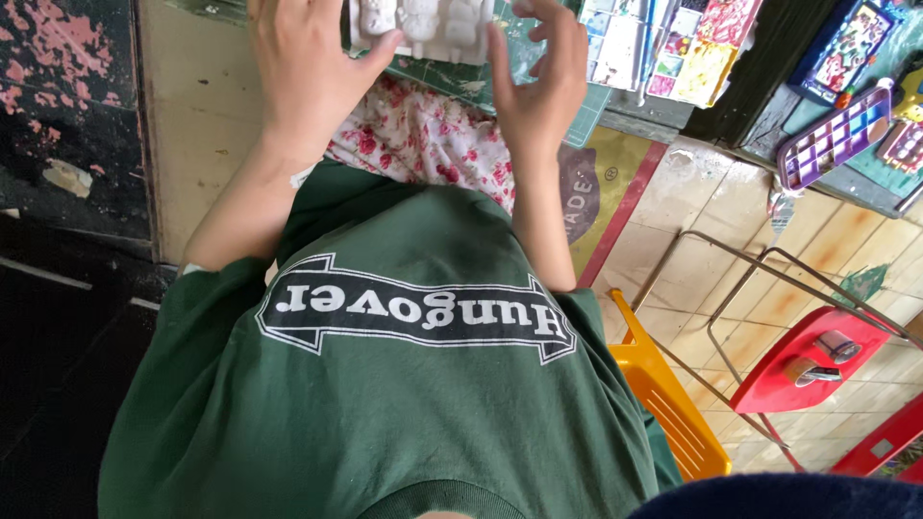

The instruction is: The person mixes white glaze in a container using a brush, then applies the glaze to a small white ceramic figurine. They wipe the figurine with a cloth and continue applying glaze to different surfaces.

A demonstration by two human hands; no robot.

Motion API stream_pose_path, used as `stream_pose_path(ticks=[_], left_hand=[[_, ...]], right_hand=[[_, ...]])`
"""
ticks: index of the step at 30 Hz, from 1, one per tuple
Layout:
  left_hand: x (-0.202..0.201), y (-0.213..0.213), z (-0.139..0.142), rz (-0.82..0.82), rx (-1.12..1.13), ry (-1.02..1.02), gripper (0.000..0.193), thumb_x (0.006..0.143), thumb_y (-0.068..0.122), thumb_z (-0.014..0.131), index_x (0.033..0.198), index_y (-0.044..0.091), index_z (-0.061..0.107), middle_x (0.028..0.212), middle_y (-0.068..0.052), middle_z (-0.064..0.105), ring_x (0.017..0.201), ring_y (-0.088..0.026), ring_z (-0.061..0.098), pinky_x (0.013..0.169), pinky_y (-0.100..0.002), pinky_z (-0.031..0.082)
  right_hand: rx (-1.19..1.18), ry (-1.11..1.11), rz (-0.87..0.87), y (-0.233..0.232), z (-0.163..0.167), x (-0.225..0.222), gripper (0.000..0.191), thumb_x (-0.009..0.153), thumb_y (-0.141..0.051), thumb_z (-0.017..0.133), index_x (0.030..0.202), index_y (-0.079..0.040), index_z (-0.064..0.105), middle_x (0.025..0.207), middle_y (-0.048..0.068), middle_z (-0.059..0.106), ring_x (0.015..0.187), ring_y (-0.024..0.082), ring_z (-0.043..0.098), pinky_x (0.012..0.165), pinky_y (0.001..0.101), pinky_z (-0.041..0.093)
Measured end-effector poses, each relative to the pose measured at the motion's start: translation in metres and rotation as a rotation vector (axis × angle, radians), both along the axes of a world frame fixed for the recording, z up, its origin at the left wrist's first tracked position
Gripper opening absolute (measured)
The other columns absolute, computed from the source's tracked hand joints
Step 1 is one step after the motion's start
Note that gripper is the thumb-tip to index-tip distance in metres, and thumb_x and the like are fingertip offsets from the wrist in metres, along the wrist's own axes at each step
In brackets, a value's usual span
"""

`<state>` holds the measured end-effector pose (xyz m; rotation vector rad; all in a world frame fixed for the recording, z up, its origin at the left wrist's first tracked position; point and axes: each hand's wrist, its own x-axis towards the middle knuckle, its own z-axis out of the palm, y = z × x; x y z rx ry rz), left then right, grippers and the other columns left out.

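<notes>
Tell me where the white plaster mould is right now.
In the head view, the white plaster mould sits at the top centre, held between the left hand and right hand, above the floral cloth.

Top centre of frame: white moulded piece with raised figures, gripped at both ends. Left hand on its left edge, thumb hooked along the lower rim; right hand at its right edge, fingers curled. Beneath: green cutting mat, floral red-and-white cloth. Upper right: paint palettes smeared with colour, purple tray of paints. Lower frame: green shirt. Lower right: yellow chair, red stool on tiled floor.
</notes>
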<state>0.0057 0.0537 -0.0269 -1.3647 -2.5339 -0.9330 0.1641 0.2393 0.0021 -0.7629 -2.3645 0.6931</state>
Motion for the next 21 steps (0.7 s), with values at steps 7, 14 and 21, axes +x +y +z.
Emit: stream_pose_path(ticks=[7, 14, 21], left_hand=[[0.014, 0.002, 0.009, 0.062, 0.081, -0.143, 0.04, 0.086, 0.016, 0.083, 0.12, 0.009, 0.065, 0.118, -0.009, 0.063, 0.104, -0.033, 0.064, 0.087, -0.044, 0.053], [0.007, 0.002, 0.011, 0.033, 0.125, -0.287, 0.039, 0.09, 0.016, 0.089, 0.119, 0.008, 0.064, 0.113, -0.005, 0.066, 0.092, -0.022, 0.068, 0.081, -0.04, 0.055], [0.011, 0.002, 0.01, 0.037, 0.187, -0.308, 0.042, 0.092, 0.013, 0.09, 0.123, 0.008, 0.063, 0.113, -0.006, 0.065, 0.093, -0.022, 0.068, 0.082, -0.037, 0.056]], right_hand=[[0.074, -0.115, 0.114, -0.021, -0.005, -0.013, 0.067, 0.087, -0.034, 0.096, 0.134, -0.013, 0.054, 0.136, 0.008, 0.056, 0.122, 0.033, 0.058, 0.1, 0.0423, 0.052], [-0.009, -0.118, 0.126, -0.022, -0.009, -0.011, 0.068, 0.091, -0.023, 0.092, 0.144, -0.014, 0.05, 0.141, 0.008, 0.054, 0.128, 0.032, 0.058, 0.104, 0.0404, 0.053], [-0.026, -0.084, 0.197, -0.012, -0.014, -0.007, 0.07, 0.095, -0.013, 0.089, 0.15, -0.014, 0.046, 0.147, 0.006, 0.056, 0.115, 0.026, 0.062, 0.094, 0.0333, 0.055]])
